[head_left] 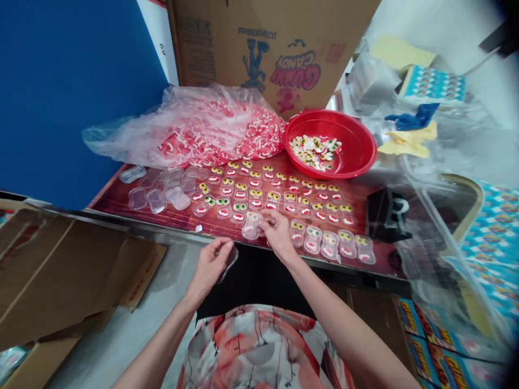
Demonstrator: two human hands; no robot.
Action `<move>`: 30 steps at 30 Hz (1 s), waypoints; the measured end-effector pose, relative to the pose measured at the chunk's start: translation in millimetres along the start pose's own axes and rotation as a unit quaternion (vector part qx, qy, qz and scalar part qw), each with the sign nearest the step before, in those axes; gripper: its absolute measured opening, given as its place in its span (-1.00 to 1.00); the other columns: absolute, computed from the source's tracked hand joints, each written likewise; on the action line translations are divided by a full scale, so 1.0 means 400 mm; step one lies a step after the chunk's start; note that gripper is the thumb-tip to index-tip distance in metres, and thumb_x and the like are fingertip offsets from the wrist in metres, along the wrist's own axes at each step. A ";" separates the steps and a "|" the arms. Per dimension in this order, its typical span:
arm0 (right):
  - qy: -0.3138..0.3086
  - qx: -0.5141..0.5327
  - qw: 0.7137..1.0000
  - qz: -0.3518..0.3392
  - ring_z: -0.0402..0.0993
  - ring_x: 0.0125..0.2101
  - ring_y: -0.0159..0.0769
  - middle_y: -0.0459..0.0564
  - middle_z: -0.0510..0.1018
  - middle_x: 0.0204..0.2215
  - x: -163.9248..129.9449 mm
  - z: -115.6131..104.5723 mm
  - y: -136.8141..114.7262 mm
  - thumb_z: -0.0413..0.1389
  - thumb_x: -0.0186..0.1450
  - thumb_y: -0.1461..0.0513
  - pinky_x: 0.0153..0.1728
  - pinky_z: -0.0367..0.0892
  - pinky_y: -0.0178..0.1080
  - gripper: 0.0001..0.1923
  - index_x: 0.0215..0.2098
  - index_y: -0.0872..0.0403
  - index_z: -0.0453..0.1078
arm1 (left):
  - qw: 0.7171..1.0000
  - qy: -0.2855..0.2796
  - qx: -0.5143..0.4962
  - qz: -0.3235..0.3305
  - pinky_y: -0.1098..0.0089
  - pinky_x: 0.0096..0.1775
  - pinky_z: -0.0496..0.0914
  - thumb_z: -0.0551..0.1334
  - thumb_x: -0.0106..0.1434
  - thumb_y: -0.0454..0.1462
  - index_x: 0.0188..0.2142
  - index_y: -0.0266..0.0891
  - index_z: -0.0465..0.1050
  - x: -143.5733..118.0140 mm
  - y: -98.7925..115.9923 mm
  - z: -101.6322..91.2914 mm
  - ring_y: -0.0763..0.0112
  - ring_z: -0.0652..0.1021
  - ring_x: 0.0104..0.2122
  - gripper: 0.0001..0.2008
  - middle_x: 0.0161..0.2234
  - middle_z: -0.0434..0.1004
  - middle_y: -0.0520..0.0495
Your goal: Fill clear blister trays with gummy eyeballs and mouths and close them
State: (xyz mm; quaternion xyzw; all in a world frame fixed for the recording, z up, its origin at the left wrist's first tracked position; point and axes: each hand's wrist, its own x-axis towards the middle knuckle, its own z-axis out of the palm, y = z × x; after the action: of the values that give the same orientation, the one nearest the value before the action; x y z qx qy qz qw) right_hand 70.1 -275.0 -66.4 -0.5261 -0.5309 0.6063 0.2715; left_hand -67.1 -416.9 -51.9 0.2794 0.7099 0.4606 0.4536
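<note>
My left hand (214, 263) is closed on a clear plastic blister shell (230, 265), held low just off the table's front edge. My right hand (276, 229) pinches the side of a clear blister pack (251, 227) at the front of the table, with pale eyes showing inside it. Around it lie rows of clear packs (273, 201) holding gummy candy eyes and red mouths. Most eyes are yellow, while a few packs (240, 210) have green ones. Several front packs (330, 245) right of my right hand look glossy, as if covered. Empty clear shells (177, 198) lie in a loose pile at left.
Behind the rows, a plastic bag (219, 127) bulges with red and white gummies beside a red basin (357, 156) of gummy eyes. A cardboard box (227, 54) stands at the back. A black tape dispenser (385, 213) sits at right; open cartons (81, 270) stand at lower left.
</note>
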 end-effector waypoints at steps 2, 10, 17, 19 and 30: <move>0.013 -0.058 0.998 -0.008 0.46 -0.52 -0.40 -0.13 0.50 -0.40 0.017 0.011 -0.002 0.07 0.21 0.24 -0.46 0.44 -0.34 -0.69 -0.06 0.07 0.38 | 0.996 -0.019 0.069 0.047 0.45 -0.31 0.42 0.23 0.24 -0.10 -0.01 -0.27 0.50 0.041 0.007 0.006 0.43 0.54 -0.41 -0.60 -0.33 0.62 -0.06; 0.054 -0.373 0.921 -0.096 0.49 -0.19 -0.22 0.09 0.50 -0.14 0.015 0.018 -0.048 0.02 0.28 0.36 -0.09 0.36 -0.22 -0.66 -0.01 0.09 0.46 | 0.977 -0.049 0.196 0.064 0.26 0.08 0.38 0.16 0.31 -0.22 0.11 -0.23 0.49 0.105 0.034 0.044 0.18 0.58 -0.01 -0.60 -0.03 0.64 -0.19; 0.001 -0.459 0.884 -0.093 0.47 -0.17 -0.18 0.13 0.45 -0.08 -0.005 0.002 -0.064 0.01 0.32 0.33 -0.16 0.32 -0.24 -0.74 -0.08 0.10 0.45 | 0.957 -0.068 0.272 0.077 0.31 0.03 0.37 0.11 0.33 -0.28 0.01 -0.20 0.54 0.101 0.061 0.063 0.19 0.60 -0.05 -0.67 -0.06 0.65 -0.19; -0.012 -0.468 0.880 -0.083 0.47 -0.17 -0.19 0.12 0.47 -0.08 -0.012 -0.007 -0.063 0.03 0.33 0.31 -0.16 0.31 -0.24 -0.78 -0.11 0.10 0.45 | 0.946 -0.074 0.309 0.067 0.32 -0.03 0.37 0.10 0.34 -0.28 -0.01 -0.19 0.53 0.100 0.067 0.067 0.19 0.61 -0.12 -0.69 -0.13 0.66 -0.18; -0.053 -0.505 0.857 -0.088 0.49 -0.16 -0.16 0.10 0.43 -0.01 -0.017 -0.010 -0.078 -0.03 0.40 0.23 -0.24 0.31 -0.24 -0.73 0.00 0.03 0.40 | 0.900 -0.076 0.430 0.013 0.32 -0.18 0.36 0.12 0.30 -0.29 -0.17 -0.22 0.55 0.142 0.109 0.091 0.08 0.63 -0.19 -0.77 -0.25 0.66 -0.25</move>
State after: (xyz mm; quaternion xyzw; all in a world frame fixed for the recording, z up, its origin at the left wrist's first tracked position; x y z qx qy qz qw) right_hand 68.6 -270.7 -34.6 -0.5089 -0.8222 0.2550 -0.0080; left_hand -59.7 -337.7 -40.3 0.4908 0.7984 0.0943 0.3358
